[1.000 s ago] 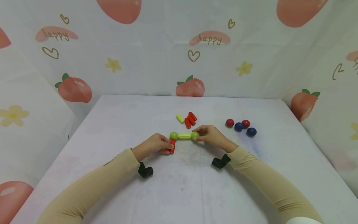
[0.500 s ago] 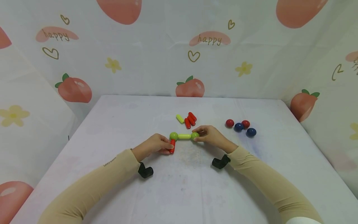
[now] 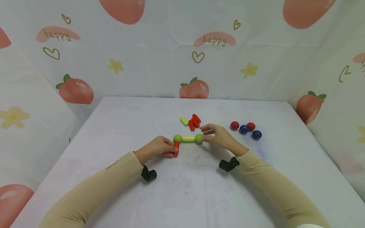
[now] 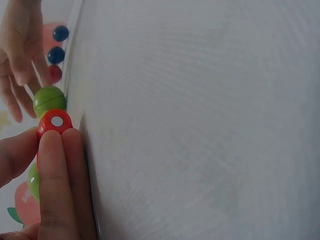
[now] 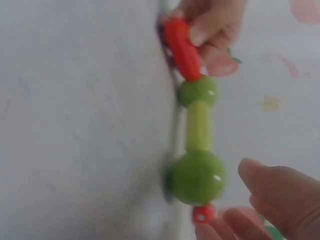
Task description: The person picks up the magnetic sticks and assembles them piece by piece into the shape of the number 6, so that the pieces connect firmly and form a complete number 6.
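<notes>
Your left grip (image 3: 156, 147) pinches a red rod (image 3: 176, 149) that meets a green ball (image 3: 177, 138) just beyond it. Your right grip (image 3: 219, 136) is spread beside a second green ball (image 3: 198, 138), and a yellow-green rod (image 3: 188, 139) joins both balls between your grips.

On the white table (image 3: 137, 117) lie one yellow-green stick (image 3: 183, 121), three red sticks (image 3: 195, 122), two red balls (image 3: 234, 125) and two blue balls (image 3: 256, 135). Nearer there lies one joined green-and-red piece (image 3: 188, 139).

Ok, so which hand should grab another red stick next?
Probably the right hand: it holds nothing, and its fingertips are close to the loose red sticks. The left hand is busy pinching a red stick.
</notes>
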`<state>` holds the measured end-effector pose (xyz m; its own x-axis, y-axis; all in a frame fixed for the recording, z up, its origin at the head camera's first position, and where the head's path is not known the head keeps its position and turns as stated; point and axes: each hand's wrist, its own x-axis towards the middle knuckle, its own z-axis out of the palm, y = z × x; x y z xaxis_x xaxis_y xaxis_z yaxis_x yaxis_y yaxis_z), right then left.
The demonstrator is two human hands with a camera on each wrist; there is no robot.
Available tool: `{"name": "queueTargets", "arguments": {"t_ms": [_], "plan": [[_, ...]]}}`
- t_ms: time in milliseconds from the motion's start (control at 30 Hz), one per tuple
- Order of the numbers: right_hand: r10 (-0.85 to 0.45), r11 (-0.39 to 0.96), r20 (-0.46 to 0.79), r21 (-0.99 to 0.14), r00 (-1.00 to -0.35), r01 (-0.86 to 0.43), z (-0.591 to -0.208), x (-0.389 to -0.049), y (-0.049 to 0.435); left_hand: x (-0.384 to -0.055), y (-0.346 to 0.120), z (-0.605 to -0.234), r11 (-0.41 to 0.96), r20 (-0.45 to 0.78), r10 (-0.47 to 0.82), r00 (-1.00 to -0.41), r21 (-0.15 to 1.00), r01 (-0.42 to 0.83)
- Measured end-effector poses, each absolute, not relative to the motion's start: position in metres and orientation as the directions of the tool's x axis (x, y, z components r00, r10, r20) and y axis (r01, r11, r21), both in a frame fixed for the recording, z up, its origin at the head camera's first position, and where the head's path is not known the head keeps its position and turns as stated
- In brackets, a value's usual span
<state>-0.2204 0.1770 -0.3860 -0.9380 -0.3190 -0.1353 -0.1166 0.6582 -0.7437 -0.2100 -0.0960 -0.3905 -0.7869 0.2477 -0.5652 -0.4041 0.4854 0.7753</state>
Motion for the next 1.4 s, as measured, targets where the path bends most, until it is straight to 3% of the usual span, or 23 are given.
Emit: {"name": "queueTargets", "arguments": {"t_ms": [467, 733, 1033, 1400], "plan": [[-0.143, 0.573, 0.019, -0.814, -0.990, -0.098, -0.346, -0.219, 0.238, -0.209, -0.097, -0.392, 0.477, -0.561, 0.248, -0.790, 0.780, -0.404], [-0.104, 0.550, 0.111, -0.822, -0.988, -0.150, -0.347, -0.226, 0.263, -0.210, -0.097, -0.394, 0.464, -0.556, 0.257, -0.790, 0.788, -0.404], [-0.170, 0.654, -0.012, -0.749, -0.985, -0.104, -0.359, -0.254, 0.279, -0.211, -0.095, -0.394, 0.473, -0.563, 0.249, -0.788, 0.781, -0.408], [-0.295, 0.744, -0.191, -0.660, -0.936, -0.100, -0.363, -0.272, 0.291, -0.211, -0.096, -0.394, 0.468, -0.561, 0.256, -0.787, 0.785, -0.407]]}}
